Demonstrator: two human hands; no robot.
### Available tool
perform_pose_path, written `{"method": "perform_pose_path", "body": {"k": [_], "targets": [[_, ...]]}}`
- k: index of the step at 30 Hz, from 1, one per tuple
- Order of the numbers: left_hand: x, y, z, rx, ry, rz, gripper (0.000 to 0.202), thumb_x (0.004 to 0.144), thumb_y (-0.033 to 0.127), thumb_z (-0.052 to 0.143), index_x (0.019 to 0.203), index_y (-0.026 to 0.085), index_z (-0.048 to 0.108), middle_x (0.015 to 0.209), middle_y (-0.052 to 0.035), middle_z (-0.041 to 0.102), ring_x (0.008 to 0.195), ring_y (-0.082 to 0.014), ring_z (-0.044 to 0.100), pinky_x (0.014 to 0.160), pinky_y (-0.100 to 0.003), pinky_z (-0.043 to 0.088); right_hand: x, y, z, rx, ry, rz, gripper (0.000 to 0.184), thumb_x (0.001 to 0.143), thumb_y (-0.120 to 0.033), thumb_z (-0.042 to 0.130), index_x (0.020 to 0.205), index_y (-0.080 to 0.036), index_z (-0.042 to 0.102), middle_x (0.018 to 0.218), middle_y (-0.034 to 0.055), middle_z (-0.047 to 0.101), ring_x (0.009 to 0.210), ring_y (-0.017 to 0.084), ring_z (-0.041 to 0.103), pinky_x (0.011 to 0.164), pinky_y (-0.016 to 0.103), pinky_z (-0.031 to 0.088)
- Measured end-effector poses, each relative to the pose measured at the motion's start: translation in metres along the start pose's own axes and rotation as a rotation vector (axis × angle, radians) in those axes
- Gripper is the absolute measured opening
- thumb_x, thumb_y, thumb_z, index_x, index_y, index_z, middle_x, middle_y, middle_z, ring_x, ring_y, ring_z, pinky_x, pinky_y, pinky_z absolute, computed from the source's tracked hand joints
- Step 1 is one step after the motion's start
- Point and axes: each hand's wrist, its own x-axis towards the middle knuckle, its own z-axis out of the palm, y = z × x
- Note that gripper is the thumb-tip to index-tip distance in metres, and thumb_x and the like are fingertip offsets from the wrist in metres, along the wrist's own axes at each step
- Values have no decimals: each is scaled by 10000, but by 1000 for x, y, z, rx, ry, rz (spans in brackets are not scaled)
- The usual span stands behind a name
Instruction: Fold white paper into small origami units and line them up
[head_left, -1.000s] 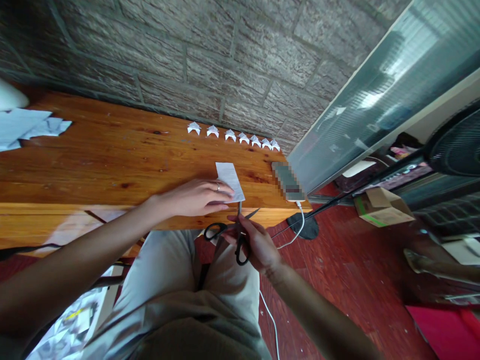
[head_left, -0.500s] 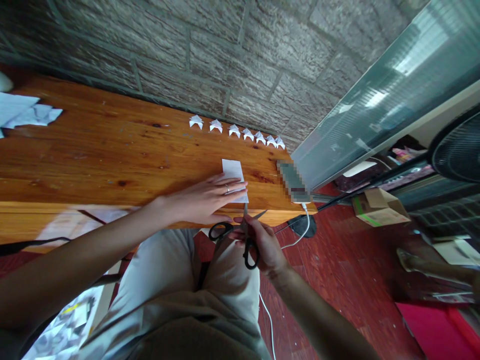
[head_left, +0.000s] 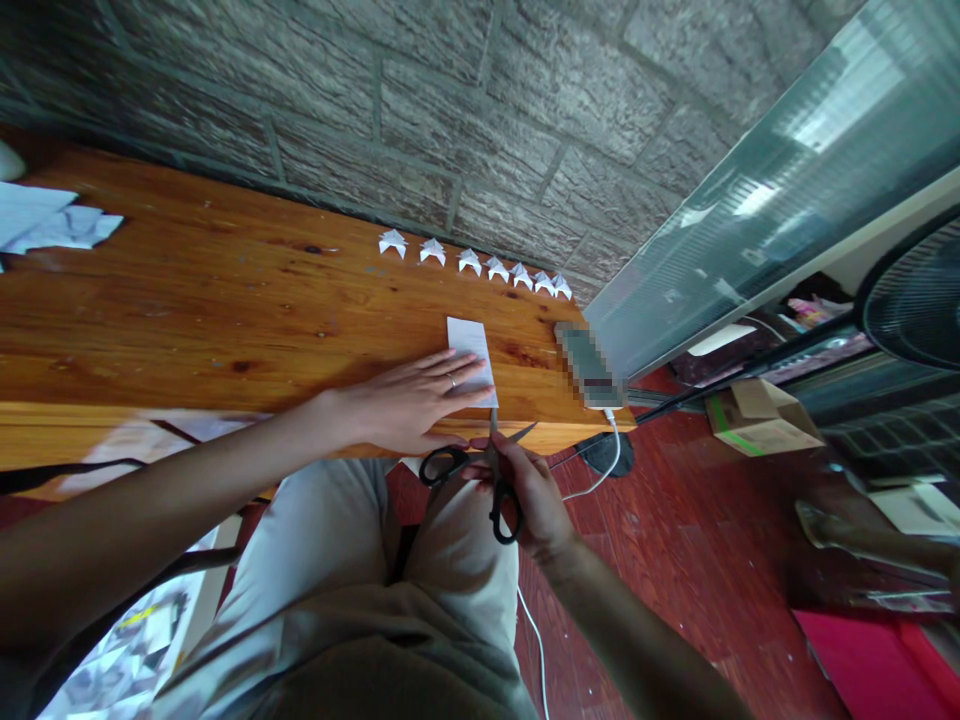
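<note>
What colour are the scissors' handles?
The scissors' handles are black, seen best in the head view.
</note>
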Motion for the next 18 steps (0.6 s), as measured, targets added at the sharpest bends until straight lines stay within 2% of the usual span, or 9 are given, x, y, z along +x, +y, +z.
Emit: {"method": "perform_pose_path", "body": {"k": [10, 18], "targets": [[1, -6, 4, -49, -25, 12, 723, 852, 531, 518, 1473, 253, 273, 1582, -83, 151, 1454, -273, 124, 1161, -402, 161, -3, 0, -1, -24, 27, -16, 298, 723, -445, 696, 779, -153, 723, 612, 36, 702, 588, 173, 671, 473, 222, 425], [0, -5, 2, -48, -33, 22, 771, 827, 539, 538, 1475, 219, 271, 1587, -89, 118, 1455, -280, 111, 1163, -386, 147, -7, -2, -3, -43, 18, -22, 306, 706, -446, 704, 779, -149, 724, 603, 44, 700, 575, 173, 661, 473, 225, 419]]}}
